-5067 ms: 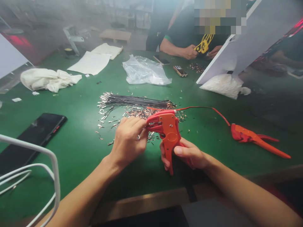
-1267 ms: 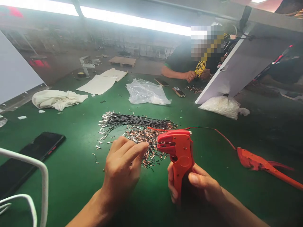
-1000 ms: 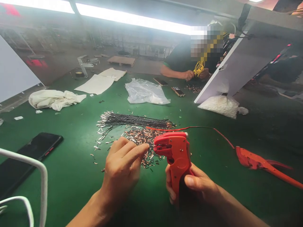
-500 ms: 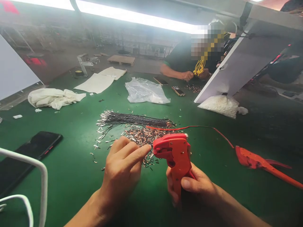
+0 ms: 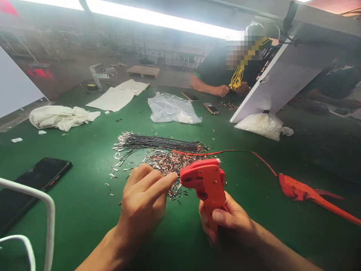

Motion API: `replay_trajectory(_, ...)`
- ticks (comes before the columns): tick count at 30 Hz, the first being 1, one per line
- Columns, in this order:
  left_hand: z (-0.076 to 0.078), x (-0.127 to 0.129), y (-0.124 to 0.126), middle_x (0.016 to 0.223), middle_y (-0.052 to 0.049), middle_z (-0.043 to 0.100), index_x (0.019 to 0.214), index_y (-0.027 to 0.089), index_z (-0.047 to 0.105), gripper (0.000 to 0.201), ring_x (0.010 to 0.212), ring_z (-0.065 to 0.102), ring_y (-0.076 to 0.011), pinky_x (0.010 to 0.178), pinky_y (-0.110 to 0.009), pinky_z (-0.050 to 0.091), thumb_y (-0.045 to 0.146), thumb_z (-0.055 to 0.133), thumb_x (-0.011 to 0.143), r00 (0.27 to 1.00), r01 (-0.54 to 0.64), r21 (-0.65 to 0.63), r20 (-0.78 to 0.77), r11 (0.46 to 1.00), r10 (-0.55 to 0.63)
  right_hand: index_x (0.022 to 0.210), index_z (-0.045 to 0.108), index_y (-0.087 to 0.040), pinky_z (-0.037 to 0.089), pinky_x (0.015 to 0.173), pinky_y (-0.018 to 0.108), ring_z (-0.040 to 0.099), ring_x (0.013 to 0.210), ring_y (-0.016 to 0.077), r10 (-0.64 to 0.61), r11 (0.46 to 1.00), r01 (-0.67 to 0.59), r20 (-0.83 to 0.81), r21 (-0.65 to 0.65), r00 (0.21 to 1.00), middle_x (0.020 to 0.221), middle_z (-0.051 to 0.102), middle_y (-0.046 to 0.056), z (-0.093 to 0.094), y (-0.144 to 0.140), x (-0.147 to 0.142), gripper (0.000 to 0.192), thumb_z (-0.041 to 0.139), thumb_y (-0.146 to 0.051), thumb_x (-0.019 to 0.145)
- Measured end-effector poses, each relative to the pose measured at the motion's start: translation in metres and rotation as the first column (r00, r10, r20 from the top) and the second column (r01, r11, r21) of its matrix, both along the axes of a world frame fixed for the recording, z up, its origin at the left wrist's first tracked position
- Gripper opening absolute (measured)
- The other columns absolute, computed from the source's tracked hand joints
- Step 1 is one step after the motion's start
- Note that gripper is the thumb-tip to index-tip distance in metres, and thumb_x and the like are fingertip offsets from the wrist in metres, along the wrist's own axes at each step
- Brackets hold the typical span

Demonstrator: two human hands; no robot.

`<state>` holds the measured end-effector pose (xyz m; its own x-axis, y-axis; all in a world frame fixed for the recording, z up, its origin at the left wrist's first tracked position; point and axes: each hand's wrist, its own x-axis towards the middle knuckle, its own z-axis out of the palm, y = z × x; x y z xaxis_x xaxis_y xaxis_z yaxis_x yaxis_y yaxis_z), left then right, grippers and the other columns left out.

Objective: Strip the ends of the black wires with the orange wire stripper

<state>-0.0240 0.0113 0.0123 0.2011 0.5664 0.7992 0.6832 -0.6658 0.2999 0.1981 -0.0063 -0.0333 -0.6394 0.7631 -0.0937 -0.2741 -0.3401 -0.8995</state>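
My right hand [image 5: 232,220] is wrapped round the handle of a red wire stripper [image 5: 207,184], whose jaws point left. Close to those jaws is my left hand [image 5: 146,195], its thumb and index finger pinched together. Whatever sits in that pinch is hidden or too thin to make out. Behind the hands lies a heap of short black wire offcuts with copper ends [image 5: 169,162]. Just beyond the heap, a bundle of black wires [image 5: 160,142] with metal terminals at the left end rests on the green table [image 5: 93,195].
A second red hand tool [image 5: 299,188] lies at the right, near a thin red strip. Around the table are a black phone [image 5: 42,171], a white cloth [image 5: 62,116], a clear plastic bag [image 5: 172,109] and a bag of white pieces [image 5: 262,126]. Across it, a person's hands [image 5: 225,90] hold yellow wires.
The whole view has shifted slightly, so things appear a little further left. Both hands and the wire stripper keep nearly the same places relative to each other.
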Motion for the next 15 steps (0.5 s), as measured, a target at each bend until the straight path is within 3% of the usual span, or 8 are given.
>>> replay_trajectory(8, -0.001, 0.002, -0.001, 0.061, 0.001, 0.058, 0.093, 0.016, 0.065, 0.021, 0.066, 0.042, -0.0133, 0.061, -0.028, 0.037, -0.001, 0.064, 0.081, 1.0, 0.001, -0.027, 0.006, 1.0, -0.001, 0.07, 0.053, -0.015, 0.029, 0.031, 0.015, 0.037, 0.03, 0.0051, -0.075, 0.997, 0.076, 0.033, -0.008, 0.997, 0.042, 0.047, -0.005, -0.001, -0.002, 0.0, 0.041, 0.064, -0.052, 0.082)
replay_trajectory(13, -0.001, 0.002, -0.001, 0.059, 0.001, 0.056, 0.092, 0.015, 0.065, 0.019, 0.065, 0.041, -0.0135, 0.06, -0.028, 0.036, 0.0, 0.064, 0.081, 1.0, -0.02, -0.026, 0.015, 0.999, 0.021, 0.091, 0.06, -0.011, 0.048, 0.051, 0.024, 0.057, 0.053, 0.0134, 0.062, 0.998, -0.063, -0.028, -0.026, 0.998, 0.065, 0.062, 0.005, 0.01, 0.005, 0.001, 0.045, 0.064, -0.055, 0.08)
replay_trajectory(15, -0.001, 0.001, 0.0, 0.06, 0.001, 0.057, 0.093, 0.015, 0.064, 0.018, 0.065, 0.041, -0.0133, 0.06, -0.028, 0.036, 0.0, 0.064, 0.081, 0.999, -0.042, -0.031, 0.033, 0.999, 0.043, 0.102, 0.06, -0.01, 0.05, 0.058, 0.028, 0.061, 0.062, 0.0163, 0.095, 0.995, -0.096, -0.058, -0.022, 0.994, 0.076, 0.065, 0.009, 0.013, 0.006, 0.002, 0.05, 0.061, -0.057, 0.082)
